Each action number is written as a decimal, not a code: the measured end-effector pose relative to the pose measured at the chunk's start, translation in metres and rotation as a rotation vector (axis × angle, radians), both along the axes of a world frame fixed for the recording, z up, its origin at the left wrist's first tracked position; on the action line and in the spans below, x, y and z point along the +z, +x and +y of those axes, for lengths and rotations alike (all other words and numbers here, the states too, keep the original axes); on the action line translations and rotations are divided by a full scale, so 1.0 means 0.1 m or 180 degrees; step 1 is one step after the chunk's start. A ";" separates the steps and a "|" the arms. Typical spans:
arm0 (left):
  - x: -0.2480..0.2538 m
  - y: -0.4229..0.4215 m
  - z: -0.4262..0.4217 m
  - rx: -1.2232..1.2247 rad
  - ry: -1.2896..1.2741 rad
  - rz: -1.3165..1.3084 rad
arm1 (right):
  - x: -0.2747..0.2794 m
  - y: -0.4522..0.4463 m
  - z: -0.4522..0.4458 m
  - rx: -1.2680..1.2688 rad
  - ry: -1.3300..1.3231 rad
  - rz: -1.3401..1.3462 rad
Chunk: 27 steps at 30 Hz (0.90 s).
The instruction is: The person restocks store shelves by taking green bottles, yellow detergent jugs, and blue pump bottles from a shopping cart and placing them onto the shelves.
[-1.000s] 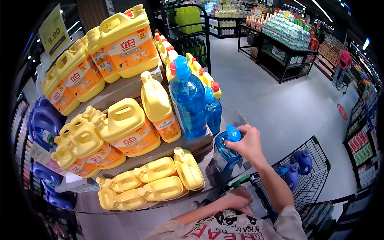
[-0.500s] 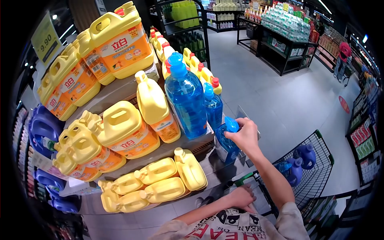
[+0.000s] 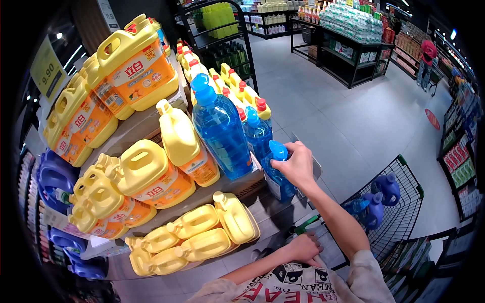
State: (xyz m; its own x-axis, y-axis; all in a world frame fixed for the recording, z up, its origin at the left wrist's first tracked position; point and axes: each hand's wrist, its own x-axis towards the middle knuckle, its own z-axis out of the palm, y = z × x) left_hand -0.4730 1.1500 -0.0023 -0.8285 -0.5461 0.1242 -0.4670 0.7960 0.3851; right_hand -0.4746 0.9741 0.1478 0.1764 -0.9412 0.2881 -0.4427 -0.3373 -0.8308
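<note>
My right hand (image 3: 295,164) is closed around the upper part of a blue liquid bottle (image 3: 278,183), just below its blue cap. The bottle stands nearly upright at the right end of the display, beside another small blue bottle (image 3: 257,134) and a large blue pump-top bottle (image 3: 220,134). My left hand (image 3: 304,247) is lower down with its fingers curled at the handle of the shopping cart (image 3: 399,222); the grip itself is partly hidden. Yellow jugs (image 3: 151,174) with orange labels stand left of the blue bottles.
Purple bottles (image 3: 387,189) and a blue pack lie in the cart. More yellow jugs (image 3: 204,245) lie on the low level in front of me. A price sign (image 3: 46,73) hangs at the left. Far off, a person in red (image 3: 428,53) stands by a cart.
My view has shifted a little, so the display sits further left and lower. My right hand stays on the small blue bottle, which now appears slightly more tilted. My left hand has barely moved.
</note>
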 end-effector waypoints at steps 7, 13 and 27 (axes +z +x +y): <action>0.00 0.00 -0.01 -0.0015 0.0002 -0.0037 | -0.04 0.07 -0.08 0.0002 -0.0100 -0.0039; 0.06 0.01 -0.01 -0.0044 -0.0078 -0.0010 | -0.05 0.12 -0.13 0.0013 -0.0077 -0.0099; -0.03 -0.01 0.01 0.0053 0.0242 -0.0137 | -0.13 0.12 -0.08 0.0001 -0.0076 -0.0458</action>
